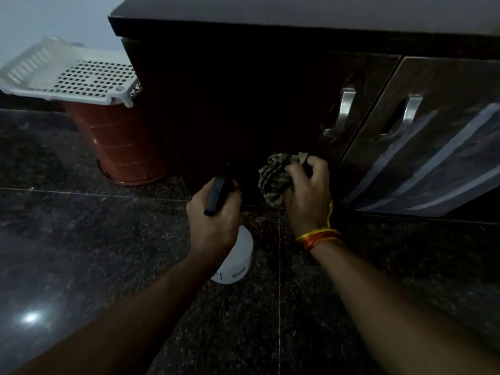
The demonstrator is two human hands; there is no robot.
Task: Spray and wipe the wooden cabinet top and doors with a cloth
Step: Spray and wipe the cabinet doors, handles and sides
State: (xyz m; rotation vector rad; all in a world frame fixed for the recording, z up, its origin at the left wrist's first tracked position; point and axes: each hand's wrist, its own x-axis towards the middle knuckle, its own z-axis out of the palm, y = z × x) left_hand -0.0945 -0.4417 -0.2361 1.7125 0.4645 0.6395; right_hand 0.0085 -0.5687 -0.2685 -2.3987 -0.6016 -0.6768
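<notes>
A dark wooden cabinet (pixel 243 109) fills the upper middle, its top edge (pixel 270 31) above and two doors with steel handles (pixel 342 112) to the right. My left hand (pixel 213 220) grips a white spray bottle (pixel 238 261) by its black trigger head (pixel 217 194), nozzle toward the lower part of the left door. My right hand (pixel 307 196) holds a crumpled olive patterned cloth (pixel 276 180) against the bottom of that door. An orange-yellow thread band circles my right wrist.
A red-brown bucket (pixel 121 147) with a white perforated basket (pixel 70 74) on top stands just left of the cabinet. The floor (pixel 81 253) is dark polished speckled stone. The right door (pixel 433 147) reflects light streaks.
</notes>
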